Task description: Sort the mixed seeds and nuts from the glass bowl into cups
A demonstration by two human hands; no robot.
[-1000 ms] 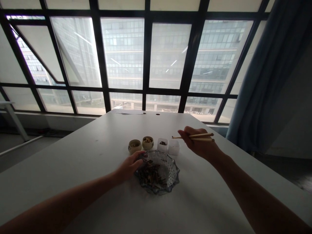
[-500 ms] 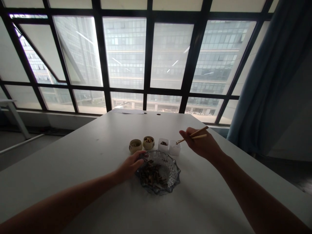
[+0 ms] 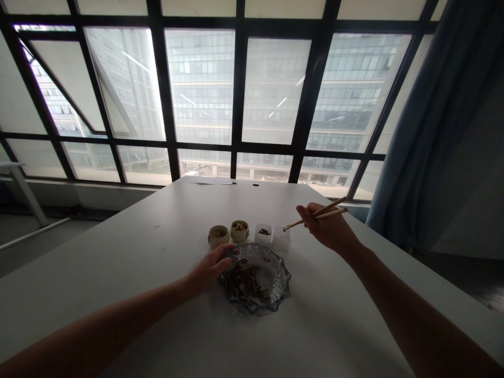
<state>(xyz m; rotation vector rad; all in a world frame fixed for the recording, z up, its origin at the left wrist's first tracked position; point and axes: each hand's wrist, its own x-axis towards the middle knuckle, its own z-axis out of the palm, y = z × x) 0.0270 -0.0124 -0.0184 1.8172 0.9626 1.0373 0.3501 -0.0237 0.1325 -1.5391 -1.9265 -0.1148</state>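
My left hand (image 3: 210, 266) grips the left rim of a scalloped glass bowl (image 3: 280, 286), thumb over the edge. Dark, slender pieces (image 3: 248, 283), too dim to name, lie mostly in the bowl's left half. Closed around a pair of chopsticks (image 3: 331, 211) is my right hand (image 3: 328, 228). Their tips meet over the right white square cup (image 3: 282, 243), with a small dark piece at the tips. Left of it stands another white square cup (image 3: 262, 239) with dark bits inside. Two round beige cups, one with light brown pieces (image 3: 240, 231) and one at far left (image 3: 218, 237), stand behind the bowl.
The white table (image 3: 157, 273) reaches toward a large window wall. Paper sheets (image 3: 207, 180) lie at its far edge, near a dark round spot (image 3: 255, 185). A blue curtain (image 3: 417, 131) hangs at right, and another table (image 3: 23, 184) stands at far left.
My right hand has shifted slightly to the right, and the chopsticks' rear ends have moved right and a bit upward. My left hand and the bowl stay nearly where they were.
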